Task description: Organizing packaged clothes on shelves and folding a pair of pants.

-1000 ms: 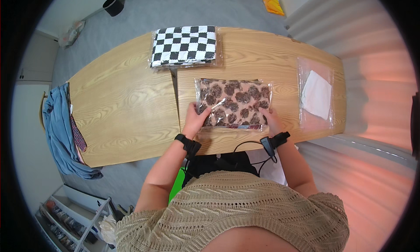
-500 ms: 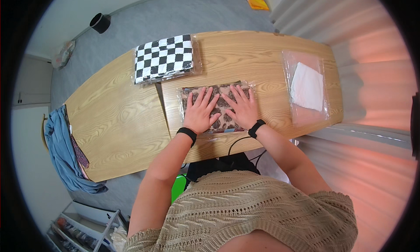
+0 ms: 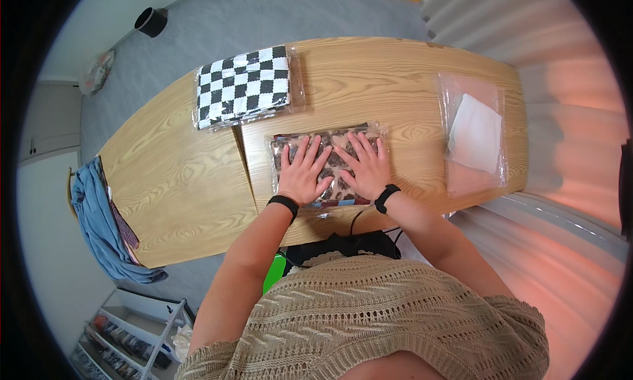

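Brown-patterned folded fabric (image 3: 335, 169) in a clear bag, lying on the tabletop (image 3: 178, 182).
Around it, left to right: blue fabric (image 3: 102, 215) between 8 and 9 o'clock; bagged black-and-white checkered fabric (image 3: 244, 87) between 10 and 11; left grip (image 3: 304, 179) and right grip (image 3: 370, 175), both released, fingers spread flat on top; bagged white cloth (image 3: 475, 135) between 2 and 3.

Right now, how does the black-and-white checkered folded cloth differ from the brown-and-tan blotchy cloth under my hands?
The checkered cloth shows neat squares; the blotchy cloth shows dark, irregular patches. The checkered cloth lies untouched near the far edge of the wooden table; the blotchy cloth lies nearer you, under your left hand and right hand. Both are in clear plastic.
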A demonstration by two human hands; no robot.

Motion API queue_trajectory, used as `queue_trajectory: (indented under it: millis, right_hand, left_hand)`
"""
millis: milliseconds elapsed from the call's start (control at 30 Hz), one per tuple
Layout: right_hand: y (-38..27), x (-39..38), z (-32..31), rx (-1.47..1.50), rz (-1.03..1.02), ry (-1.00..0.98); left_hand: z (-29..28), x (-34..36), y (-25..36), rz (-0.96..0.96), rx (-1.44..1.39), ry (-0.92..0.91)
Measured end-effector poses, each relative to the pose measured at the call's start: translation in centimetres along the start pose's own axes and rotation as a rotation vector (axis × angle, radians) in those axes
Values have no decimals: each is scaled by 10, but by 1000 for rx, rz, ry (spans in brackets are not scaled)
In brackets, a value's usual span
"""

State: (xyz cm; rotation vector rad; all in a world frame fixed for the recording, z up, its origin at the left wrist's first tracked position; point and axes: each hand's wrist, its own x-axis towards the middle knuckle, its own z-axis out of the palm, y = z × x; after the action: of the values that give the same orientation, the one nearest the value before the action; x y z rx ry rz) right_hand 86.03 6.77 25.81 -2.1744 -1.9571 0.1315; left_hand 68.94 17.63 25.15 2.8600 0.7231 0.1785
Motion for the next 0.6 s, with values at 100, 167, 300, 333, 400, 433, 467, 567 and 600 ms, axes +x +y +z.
queue_trajectory:
  millis: [100,167,300,333,400,433,467,567,600]
  right_hand:
    - [5,6,3,-2,-5,6]
    - [9,8,7,5,-4,9]
    - [16,12,11,10,5,5]
    - [17,12,12,12,9,3]
    - [18,13,14,-15,6,-8]
    - [19,13,15,-14,9,-9]
    - [20,14,16,-17,10,-13]
    - [21,15,20,-15,11,-14]
    - [21,16,21,-11,10,-10]
  left_hand:
    - [7,5,-5,1,-20,-12]
    - [11,9,-6,11,-35,-15]
    - [17,16,-7,-12,-20,-44]
    - [19,17,-8,-14,-16,-46]
    - [21,17,-9,-15,-13,-59]
    - [22,18,-9,-18,-8,-66]
    - [23,19,-9,-17,-9,-68]
    - [26,21,-11,-20,-10,-76]
    - [27,21,-11,-20,-5,-66]
